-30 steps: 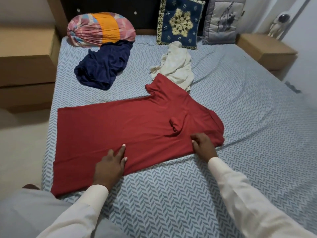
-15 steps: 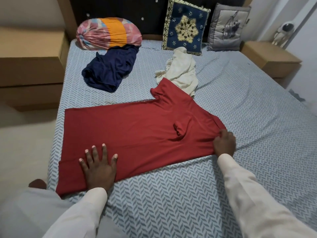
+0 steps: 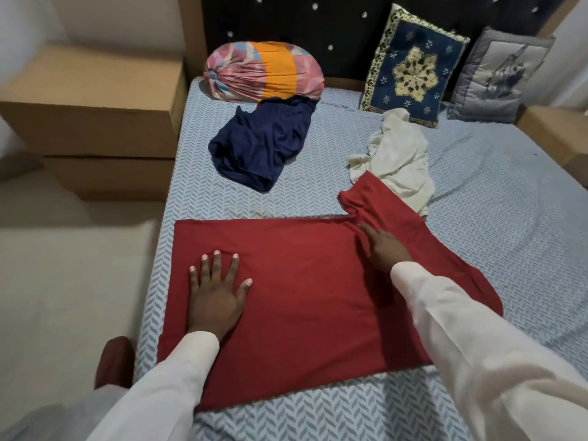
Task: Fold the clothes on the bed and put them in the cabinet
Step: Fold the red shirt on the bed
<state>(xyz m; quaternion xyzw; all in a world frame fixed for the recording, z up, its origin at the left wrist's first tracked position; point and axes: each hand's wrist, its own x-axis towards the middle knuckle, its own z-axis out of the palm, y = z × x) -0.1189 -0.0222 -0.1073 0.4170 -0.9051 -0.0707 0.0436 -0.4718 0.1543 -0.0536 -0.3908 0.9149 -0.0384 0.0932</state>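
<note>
Red shirt (image 3: 302, 297) flat across the near side of the bed (image 3: 477, 249), hem to the left. Left hand (image 3: 216, 294) pressed on the hem end, fingers spread and straight, likely pinning the cloth against sliding. Right hand (image 3: 385, 249) at the seam under the far sleeve (image 3: 366, 192), fingers close together on the cloth; pinching or only smoothing, impossible to tell. Probably readying the sleeve fold. Cream garment (image 3: 397, 154) touching that sleeve, likely in the way; navy garment (image 3: 264, 144) well apart, beside a striped bundle (image 3: 264, 71).

striped bolster (image 3: 264, 71), blue cushion (image 3: 413, 65), grey cushion (image 3: 499, 74); two stacked brown boxes (image 3: 92, 103).
</note>
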